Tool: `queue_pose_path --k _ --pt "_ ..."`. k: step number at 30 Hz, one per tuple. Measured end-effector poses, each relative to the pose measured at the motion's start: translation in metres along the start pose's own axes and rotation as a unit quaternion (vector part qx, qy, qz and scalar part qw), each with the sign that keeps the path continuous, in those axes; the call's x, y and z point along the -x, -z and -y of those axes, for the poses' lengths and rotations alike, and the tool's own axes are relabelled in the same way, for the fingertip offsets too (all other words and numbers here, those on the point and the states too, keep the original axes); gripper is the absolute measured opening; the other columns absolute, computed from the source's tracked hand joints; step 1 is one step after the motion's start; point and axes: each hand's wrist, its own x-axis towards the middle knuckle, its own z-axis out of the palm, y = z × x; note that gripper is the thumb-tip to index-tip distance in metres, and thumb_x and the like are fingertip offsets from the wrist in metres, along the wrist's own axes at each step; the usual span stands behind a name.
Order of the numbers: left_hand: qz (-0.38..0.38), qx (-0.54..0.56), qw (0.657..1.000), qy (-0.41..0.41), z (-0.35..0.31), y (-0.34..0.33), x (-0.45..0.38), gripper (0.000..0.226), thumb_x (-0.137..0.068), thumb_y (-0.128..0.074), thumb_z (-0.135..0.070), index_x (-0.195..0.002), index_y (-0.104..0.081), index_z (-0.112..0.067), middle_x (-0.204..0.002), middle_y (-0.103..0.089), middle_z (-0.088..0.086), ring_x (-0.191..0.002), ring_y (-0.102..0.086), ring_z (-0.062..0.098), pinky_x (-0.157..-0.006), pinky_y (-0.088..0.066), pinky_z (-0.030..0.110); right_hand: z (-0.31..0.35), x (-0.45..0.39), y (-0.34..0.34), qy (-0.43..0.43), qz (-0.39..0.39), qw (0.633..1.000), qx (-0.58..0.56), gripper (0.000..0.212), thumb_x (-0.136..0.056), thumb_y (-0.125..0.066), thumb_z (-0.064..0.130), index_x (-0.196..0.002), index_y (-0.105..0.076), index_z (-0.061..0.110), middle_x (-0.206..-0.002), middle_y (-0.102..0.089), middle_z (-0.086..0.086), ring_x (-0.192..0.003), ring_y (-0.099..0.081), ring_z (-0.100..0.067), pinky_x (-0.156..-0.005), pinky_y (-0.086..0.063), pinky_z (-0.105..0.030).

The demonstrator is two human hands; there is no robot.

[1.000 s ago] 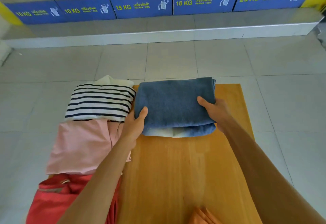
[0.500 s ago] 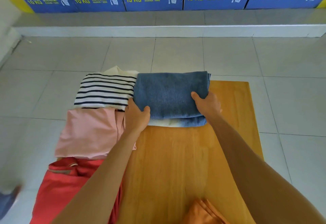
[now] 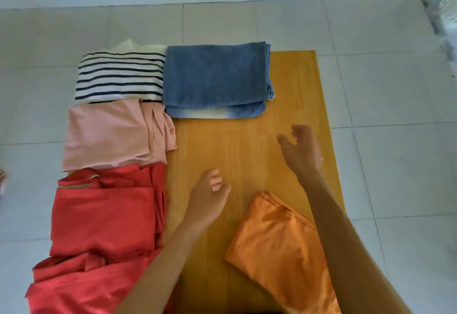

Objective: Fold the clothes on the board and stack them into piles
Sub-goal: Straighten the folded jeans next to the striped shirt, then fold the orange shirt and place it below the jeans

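Four folded garments line the far and left side of the flat orange-brown wooden board (image 3: 247, 155), which lies on the pale tiled floor (image 3: 395, 115). At about twelve o'clock on the board sits the folded blue denim piece (image 3: 215, 78), squared up with its layered edges facing the person, probably so it starts a tidy pile. Touching its left edge, at eleven o'clock, lies the folded white top with navy stripes (image 3: 121, 78). Just nearer the person, at nine o'clock, rests the folded pale pink garment (image 3: 111, 133), and at seven o'clock the coral-red garment (image 3: 99, 227), looser and more rumpled than the rest, so it may want another fold. These three overhang or hide the board's left edge, which leaves the middle bare as working room.

At five o'clock lies the orange jersey garment (image 3: 279, 247), partly folded and set at a slant, close to the person; I judge it to be the next piece.

Neither hand holds anything. The left hand (image 3: 210, 200) hovers over the bare wood at six o'clock, its fingers loosely curled. The right hand (image 3: 301, 150) hangs above the board at three o'clock, fingers spread and slightly bent, well apart from the denim. Both look free to reach for the orange garment.
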Motion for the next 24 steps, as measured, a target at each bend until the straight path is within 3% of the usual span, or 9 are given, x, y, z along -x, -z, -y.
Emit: queue_pose_path --k 3,7,12,15,18,20,24 --pt "0.062 -0.045 0.997 0.020 0.024 -0.018 0.030 0.054 -0.093 -0.060 -0.041 -0.140 -0.046 -0.020 -0.123 -0.065 -0.005 -0.108 -0.060 0.009 -0.083 -0.044 0.017 -0.058 0.059 0.027 -0.030 -0.027 0.999 0.022 0.053 -0.087 -0.067 0.046 -0.133 -0.052 0.024 -0.131 -0.064 0.001 -0.127 -0.055 -0.026 -0.105 -0.042 -0.059" --pt "0.091 -0.135 0.987 0.006 0.045 -0.042 0.054 0.067 -0.083 -0.069 -0.049 -0.140 -0.046 -0.020 -0.126 -0.063 -0.001 -0.109 -0.062 0.015 -0.089 -0.047 0.025 -0.126 0.128 0.061 -0.128 -0.051 0.987 0.080 0.067 -0.083 -0.069 0.050 -0.138 -0.042 0.023 -0.131 -0.062 -0.011 -0.119 -0.057 -0.035 -0.098 -0.048 -0.059" --pt "0.084 -0.146 0.986 -0.001 0.047 -0.045 0.058 0.050 -0.081 -0.071 -0.046 -0.122 -0.056 -0.020 -0.105 -0.063 -0.007 -0.088 -0.060 0.011 -0.064 -0.044 0.019 -0.160 0.180 0.071 -0.264 -0.046 0.950 0.160 0.088 -0.082 -0.068 0.061 -0.149 -0.033 0.014 -0.146 -0.045 -0.019 -0.130 -0.047 -0.043 -0.105 -0.040 -0.061" --pt "0.103 -0.117 0.988 0.010 0.048 -0.045 0.061 0.040 -0.082 -0.070 -0.046 -0.113 -0.064 -0.021 -0.102 -0.066 -0.007 -0.090 -0.063 0.013 -0.073 -0.051 0.025 -0.171 0.194 0.062 -0.305 -0.049 0.944 0.112 0.095 -0.077 -0.071 0.067 -0.145 -0.035 0.011 -0.142 -0.044 -0.020 -0.126 -0.050 -0.044 -0.101 -0.044 -0.061" --pt "0.115 -0.122 0.986 0.005 0.049 -0.043 0.066 0.019 -0.088 -0.064 -0.044 -0.092 -0.067 -0.026 -0.096 -0.071 -0.003 -0.086 -0.067 0.016 -0.083 -0.055 0.037 -0.177 0.200 0.055 -0.303 -0.050 0.949 0.066 0.080 -0.076 -0.073 0.063 -0.130 -0.049 0.009 -0.119 -0.061 -0.014 -0.108 -0.060 -0.038 -0.094 -0.052 -0.058" --pt "0.111 -0.102 0.989 0.008 0.051 -0.039 0.069 0.018 -0.091 -0.060 -0.041 -0.084 -0.066 -0.026 -0.088 -0.069 -0.003 -0.078 -0.064 0.014 -0.076 -0.054 0.035 -0.170 0.199 0.056 -0.268 -0.032 0.962 0.041 0.056 -0.081 -0.073 0.056 -0.114 -0.062 0.012 -0.097 -0.069 -0.005 -0.090 -0.065 -0.029 -0.085 -0.057 -0.051" --pt "0.064 -0.044 0.996 0.035 0.055 -0.021 0.069 0.025 -0.088 -0.056 -0.034 -0.096 -0.067 -0.013 -0.095 -0.071 0.010 -0.085 -0.067 0.026 -0.077 -0.054 0.046 -0.146 0.186 0.048 -0.188 0.013 0.982 -0.030 0.025 -0.088 -0.071 0.043 -0.096 -0.070 0.019 -0.088 -0.074 -0.001 -0.078 -0.068 -0.019 -0.071 -0.059 -0.040"
